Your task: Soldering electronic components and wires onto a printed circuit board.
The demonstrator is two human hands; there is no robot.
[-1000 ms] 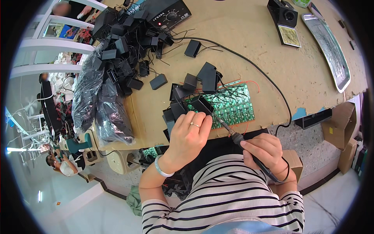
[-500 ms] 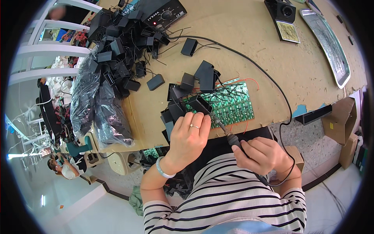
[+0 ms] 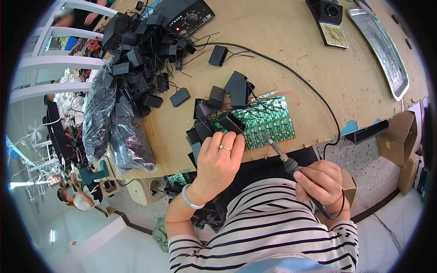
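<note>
My right hand (image 3: 321, 182) is closed round the dark handle of a soldering iron (image 3: 282, 157). The iron's metal tip points up and left, over or on the lower part of a green circuit board panel (image 3: 275, 123). My left hand (image 3: 221, 157) has its fingers bent together at the panel's left end, against a black plastic box (image 3: 231, 122); what they pinch is hidden under them. Several more black boxes (image 3: 236, 88) lie on and beside that end, their thin dark wires running across the board. Red wires stick out at the panel's edges.
A heap of wired black boxes (image 3: 134, 57) and plastic bags (image 3: 129, 136) fill the table's left. Behind it stands a black control unit (image 3: 189, 17) with a dial. The iron's cable arcs over the table. An iron stand (image 3: 334, 34) and metal tray (image 3: 380, 50) lie far right.
My right hand has drawn the soldering iron to the right, its tip leaving my left fingertips. My left hand stays almost where it was.
</note>
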